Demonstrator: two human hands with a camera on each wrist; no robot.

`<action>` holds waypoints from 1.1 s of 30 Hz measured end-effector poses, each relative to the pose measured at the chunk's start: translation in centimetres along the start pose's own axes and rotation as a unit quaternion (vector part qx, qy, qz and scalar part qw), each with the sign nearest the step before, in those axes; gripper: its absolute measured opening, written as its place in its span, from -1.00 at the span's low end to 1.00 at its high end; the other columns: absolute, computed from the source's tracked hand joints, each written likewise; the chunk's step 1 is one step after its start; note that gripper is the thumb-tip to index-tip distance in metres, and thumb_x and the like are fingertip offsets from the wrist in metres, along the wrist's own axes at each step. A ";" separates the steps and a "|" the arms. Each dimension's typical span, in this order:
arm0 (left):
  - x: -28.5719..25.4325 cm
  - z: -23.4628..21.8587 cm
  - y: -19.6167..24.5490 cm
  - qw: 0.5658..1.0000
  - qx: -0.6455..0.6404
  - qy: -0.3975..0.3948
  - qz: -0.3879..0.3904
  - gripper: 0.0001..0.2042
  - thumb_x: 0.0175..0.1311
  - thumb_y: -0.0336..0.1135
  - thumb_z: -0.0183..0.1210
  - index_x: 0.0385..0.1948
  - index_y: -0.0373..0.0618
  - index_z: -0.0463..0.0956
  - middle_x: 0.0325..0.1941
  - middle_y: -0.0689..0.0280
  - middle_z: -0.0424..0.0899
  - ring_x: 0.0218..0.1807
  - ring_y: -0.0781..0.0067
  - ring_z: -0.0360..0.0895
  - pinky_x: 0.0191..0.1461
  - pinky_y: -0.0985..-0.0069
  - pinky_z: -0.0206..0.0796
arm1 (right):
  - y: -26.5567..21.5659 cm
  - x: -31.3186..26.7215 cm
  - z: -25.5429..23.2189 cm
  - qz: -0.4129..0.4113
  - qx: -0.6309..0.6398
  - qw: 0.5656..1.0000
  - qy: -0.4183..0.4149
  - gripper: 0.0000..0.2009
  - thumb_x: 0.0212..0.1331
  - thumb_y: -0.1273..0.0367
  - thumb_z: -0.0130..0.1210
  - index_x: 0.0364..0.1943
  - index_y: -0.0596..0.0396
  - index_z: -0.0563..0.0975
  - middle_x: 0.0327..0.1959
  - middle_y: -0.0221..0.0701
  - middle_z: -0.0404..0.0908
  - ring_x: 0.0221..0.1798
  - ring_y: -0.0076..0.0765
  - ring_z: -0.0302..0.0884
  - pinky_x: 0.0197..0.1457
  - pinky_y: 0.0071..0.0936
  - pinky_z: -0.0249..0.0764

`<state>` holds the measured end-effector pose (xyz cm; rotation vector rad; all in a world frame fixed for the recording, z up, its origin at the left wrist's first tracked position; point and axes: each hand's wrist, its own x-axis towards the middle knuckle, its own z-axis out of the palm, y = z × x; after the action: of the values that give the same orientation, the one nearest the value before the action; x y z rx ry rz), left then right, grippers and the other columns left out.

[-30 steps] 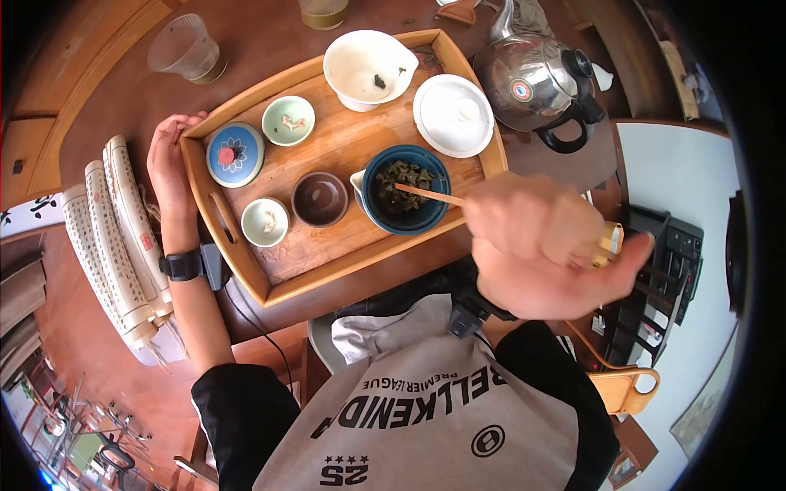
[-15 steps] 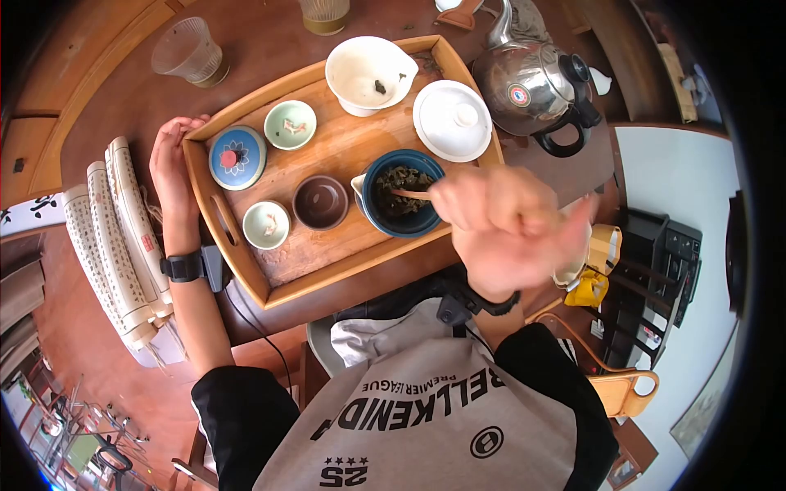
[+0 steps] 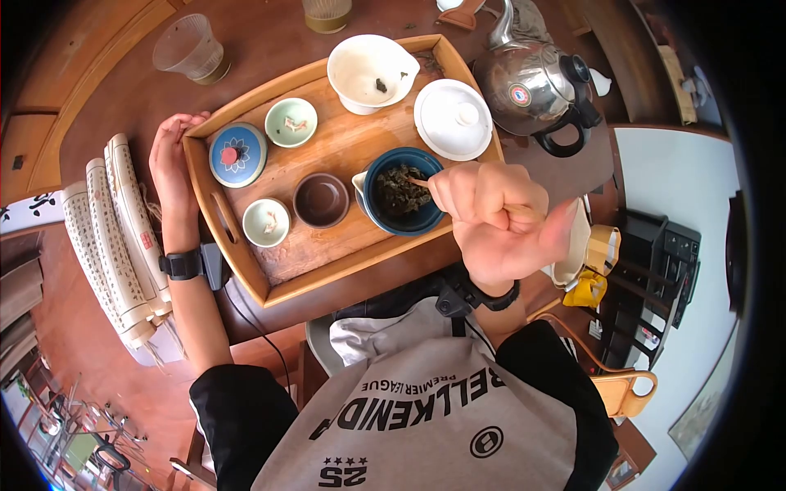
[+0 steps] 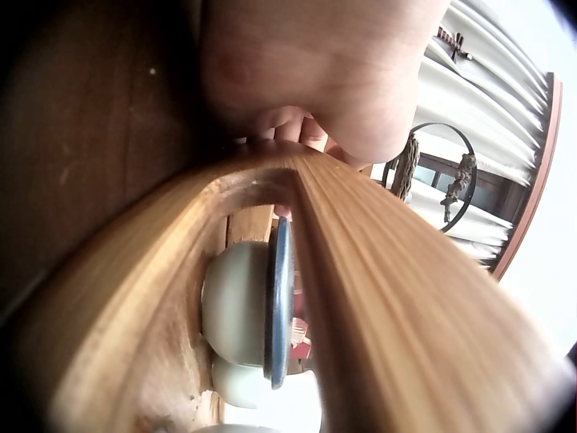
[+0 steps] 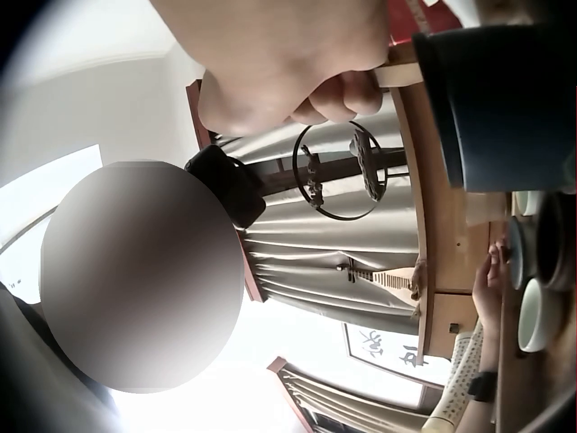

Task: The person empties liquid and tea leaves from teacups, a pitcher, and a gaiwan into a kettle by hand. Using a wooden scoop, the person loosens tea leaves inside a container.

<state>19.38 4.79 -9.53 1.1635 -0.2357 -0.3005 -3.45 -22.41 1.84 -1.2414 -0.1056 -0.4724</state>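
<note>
My right hand [image 3: 503, 217] grips a slim wooden tea stick [image 3: 417, 182] in curled fingers, its thumb pointing out sideways. The stick reaches into a dark blue teapot [image 3: 401, 152] holding wet tea leaves [image 3: 399, 196]. In the right wrist view, the stick [image 5: 399, 75] runs from the fist to the pot rim. At the far left corner of a wooden tray [image 3: 360, 264], my left hand [image 3: 173, 168] holds the rim. The left wrist view shows its fingers [image 4: 314, 135] bent over the wooden edge, partly hidden behind it.
On the tray stand a white pouring bowl [image 3: 360, 90], a white lid [image 3: 446, 135], a blue lid [image 3: 246, 168], two pale cups [image 3: 291, 123] and a brown cup [image 3: 303, 211]. A steel kettle [image 3: 516, 74] stands right of it, paper scrolls [image 3: 135, 237] left.
My right hand has moved left and closer to the teapot with the stick, and less of the stick now shows. The left hand stays at the tray corner.
</note>
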 end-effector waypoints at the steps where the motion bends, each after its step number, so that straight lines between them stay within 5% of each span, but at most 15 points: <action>1: 0.0 0.0 0.0 1.000 0.001 0.005 -0.003 -0.77 0.46 -0.35 -0.13 -0.13 -0.32 0.45 -0.14 0.10 0.62 0.11 0.18 0.51 0.33 0.30 0.23 | -0.3 0.0 0.1 -0.001 0.000 1.000 0.000 -0.29 0.34 -0.30 -0.58 -0.73 0.01 0.01 -0.74 -0.52 -0.05 -0.68 -0.50 -0.15 -0.57 -0.45 -0.22; 8: -0.1 0.2 0.2 1.000 0.007 -0.005 0.002 -0.77 0.46 -0.35 -0.13 -0.13 -0.32 0.45 -0.14 0.10 0.62 0.11 0.18 0.51 0.33 0.29 0.23 | -1.3 -1.0 0.6 -0.047 0.104 0.993 -0.001 -0.29 0.32 -0.31 -0.57 -0.74 -0.02 0.02 -0.75 -0.52 -0.02 -0.69 -0.50 -0.19 -0.57 -0.45 -0.21; 15: 0.1 -0.1 0.0 1.000 0.005 -0.001 -0.002 -0.77 0.46 -0.34 -0.13 -0.13 -0.32 0.45 -0.13 0.10 0.62 0.12 0.18 0.51 0.33 0.29 0.23 | -0.3 -0.1 0.0 0.030 0.088 0.996 0.010 -0.27 0.28 -0.36 -0.62 -0.72 -0.01 0.01 -0.75 -0.52 -0.05 -0.68 -0.50 -0.24 -0.56 -0.46 -0.23; 21: 0.1 0.0 0.0 1.000 0.006 0.002 -0.002 -0.76 0.46 -0.34 -0.13 -0.13 -0.31 0.45 -0.14 0.10 0.62 0.11 0.17 0.51 0.33 0.28 0.23 | -1.6 -0.4 0.5 -0.054 0.124 0.990 -0.038 -0.35 0.38 -0.19 -0.57 -0.72 0.00 0.04 -0.77 -0.49 0.05 -0.70 -0.47 -0.09 -0.59 -0.47 -0.17; 24: -0.1 0.1 0.1 1.000 0.005 0.007 -0.007 -0.76 0.46 -0.35 -0.14 -0.13 -0.31 0.45 -0.14 0.10 0.62 0.11 0.17 0.51 0.33 0.28 0.23 | -2.8 -0.7 0.8 -0.056 0.032 0.993 -0.099 -0.36 0.28 -0.30 -0.40 -0.68 -0.09 0.07 -0.78 -0.57 0.06 -0.71 -0.47 -0.06 -0.58 -0.43 -0.12; 28: 0.0 0.0 0.0 1.000 0.005 0.009 -0.006 -0.76 0.46 -0.35 -0.14 -0.12 -0.31 0.45 -0.14 0.10 0.62 0.12 0.17 0.51 0.33 0.28 0.23 | -2.0 -0.3 0.5 0.079 -0.184 0.972 -0.125 -0.34 0.28 -0.29 -0.41 -0.73 -0.08 0.03 -0.83 -0.54 0.01 -0.77 -0.45 -0.12 -0.67 -0.46 -0.15; 31: -0.1 0.3 0.2 1.000 0.016 0.004 0.000 -0.76 0.46 -0.35 -0.14 -0.12 -0.32 0.45 -0.14 0.10 0.62 0.12 0.16 0.51 0.33 0.28 0.23 | 0.3 -1.1 0.2 -0.006 0.030 0.997 -0.074 -0.33 0.31 -0.29 -0.52 -0.73 -0.06 0.04 -0.80 -0.51 0.02 -0.75 -0.47 -0.15 -0.64 -0.46 -0.16; 33: -0.2 0.2 0.1 1.000 0.008 0.007 -0.006 -0.76 0.46 -0.35 -0.14 -0.12 -0.32 0.45 -0.13 0.10 0.62 0.12 0.16 0.51 0.33 0.28 0.23 | 0.2 -0.9 -0.3 0.002 0.055 0.996 -0.064 -0.33 0.31 -0.30 -0.54 -0.73 -0.06 0.06 -0.80 -0.52 0.03 -0.74 -0.48 -0.18 -0.63 -0.46 -0.18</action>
<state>19.20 4.76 -9.35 1.1833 -0.2202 -0.3014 -4.26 -22.40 1.28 -1.1621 -0.2358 -0.3788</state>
